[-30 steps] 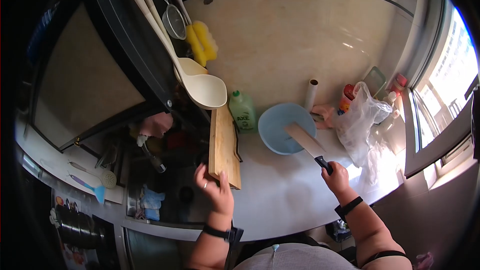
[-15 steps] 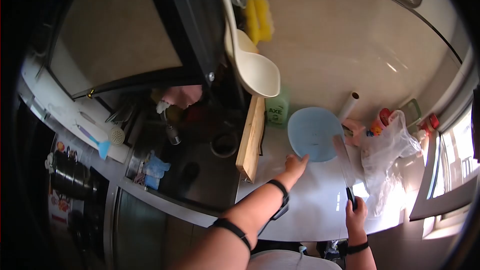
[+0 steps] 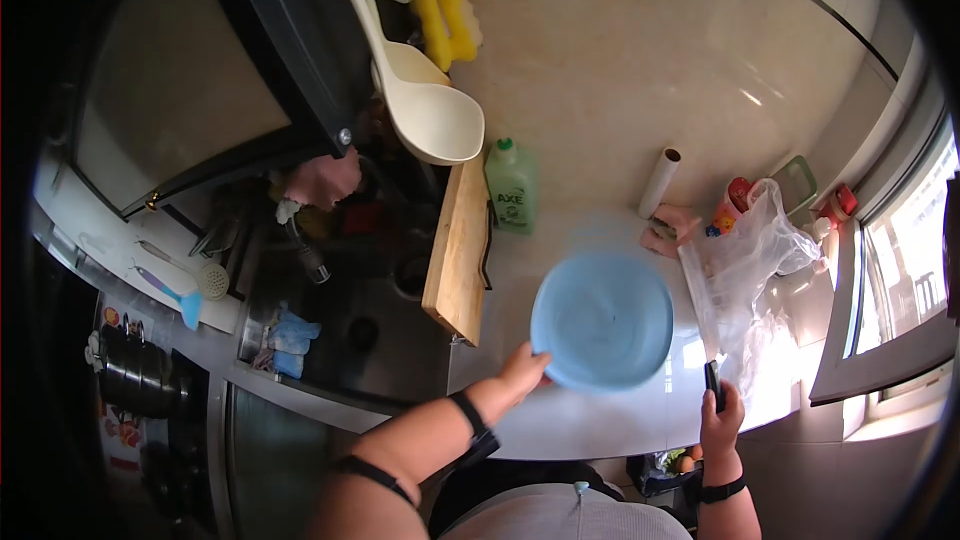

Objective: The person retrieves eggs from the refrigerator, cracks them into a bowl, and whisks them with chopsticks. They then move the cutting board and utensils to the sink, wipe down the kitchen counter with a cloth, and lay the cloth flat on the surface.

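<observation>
Left hand (image 3: 524, 372) part-closed, gripping near rim of blue basin (image 3: 602, 320) over desk (image 3: 575, 422). Right hand (image 3: 721, 421) closed round black handle of knife (image 3: 712, 380), right of basin. Cutting board (image 3: 460, 258) stands left of basin; green bottle (image 3: 512, 187) beside board.

Our one view: worn on the head, facing forward and down

We look from the person's head over a pale tabletop (image 3: 600, 420), near enough that both forearms enter from the bottom edge. The wide, rounded view bends straight lines and goes black at its corners, taking in the wall (image 3: 600, 70) ahead, the sink (image 3: 345, 340) at left and the window (image 3: 900, 240) at right.
</observation>
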Motion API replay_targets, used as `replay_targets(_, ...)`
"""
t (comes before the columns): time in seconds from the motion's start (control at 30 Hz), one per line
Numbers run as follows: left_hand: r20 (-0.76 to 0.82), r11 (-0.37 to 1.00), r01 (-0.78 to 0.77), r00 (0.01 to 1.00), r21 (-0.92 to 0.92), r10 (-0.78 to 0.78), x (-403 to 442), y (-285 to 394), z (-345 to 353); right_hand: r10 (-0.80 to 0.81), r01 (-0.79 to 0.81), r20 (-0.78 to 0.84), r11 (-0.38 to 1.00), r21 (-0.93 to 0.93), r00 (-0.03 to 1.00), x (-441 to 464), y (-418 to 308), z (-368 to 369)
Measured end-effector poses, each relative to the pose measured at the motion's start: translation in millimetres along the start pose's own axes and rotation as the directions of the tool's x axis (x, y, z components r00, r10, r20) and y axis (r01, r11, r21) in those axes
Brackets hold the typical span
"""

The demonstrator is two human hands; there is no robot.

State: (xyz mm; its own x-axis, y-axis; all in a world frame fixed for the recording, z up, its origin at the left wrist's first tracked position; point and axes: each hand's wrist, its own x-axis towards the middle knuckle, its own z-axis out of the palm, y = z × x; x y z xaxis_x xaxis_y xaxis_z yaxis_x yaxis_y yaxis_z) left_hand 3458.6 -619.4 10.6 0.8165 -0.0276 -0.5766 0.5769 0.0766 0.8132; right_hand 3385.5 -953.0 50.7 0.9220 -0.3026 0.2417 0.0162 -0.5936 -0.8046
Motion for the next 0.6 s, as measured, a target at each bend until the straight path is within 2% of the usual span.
replay_targets(0.1,0.033,0.985,-0.009,0.999,0.173,0.003,-60,-17,-53,0.025,-0.024,-0.005,0.998,0.056,1.0,15,14,5)
replay_targets(0.13,0.039,0.975,-0.036,0.999,0.221,0.028,-78,-22,-71,0.078,-0.083,0.037,0.986,0.146,0.996,20,6,6)
replay_targets(0.2,0.017,0.932,-0.05,0.999,0.358,0.047,-124,-18,-96,-0.001,0.001,0.002,0.989,0.145,1.0,29,0,16)
replay_targets(0.23,-0.02,0.897,-0.126,0.989,0.424,0.148,-142,-29,-110,-0.035,0.038,-0.023,0.992,0.118,0.999,32,7,22)
replay_targets(0.27,-0.058,0.901,-0.111,0.987,0.419,0.149,-159,-38,-123,-0.048,0.047,0.007,0.989,0.139,0.999,35,16,26)
replay_targets(0.33,-0.16,0.842,-0.134,0.955,0.522,0.251,-199,-53,-148,-0.085,0.088,-0.036,0.991,0.103,0.996,37,29,41)
replay_targets(0.37,-0.218,0.887,-0.137,0.943,0.44,0.253,-215,-69,-163,-0.019,0.024,-0.023,0.971,0.239,1.0,34,24,50)
replay_targets(0.4,-0.26,0.894,-0.122,0.932,0.432,0.252,-233,-79,-178,0.051,-0.047,-0.001,0.931,0.363,0.999,31,15,55)
replay_targets(0.43,-0.354,0.946,-0.107,0.91,0.306,0.217,-249,-87,-192,-0.002,-0.006,0.018,0.905,0.426,1.0,29,12,60)
replay_targets(0.5,-0.528,0.992,-0.063,0.842,0.109,0.112,-276,-109,-226,-0.039,0.041,-0.013,0.916,0.399,0.999,21,-6,70)
replay_targets(0.53,-0.53,0.98,-0.064,0.834,0.187,0.155,-284,-133,-257,-0.04,0.049,-0.03,0.916,0.397,0.999,17,-10,73)
replay_targets(0.6,-0.685,0.99,-0.075,0.728,-0.123,-0.03,-303,-115,-278,-0.073,0.097,-0.075,0.915,0.391,0.994,7,-24,75)
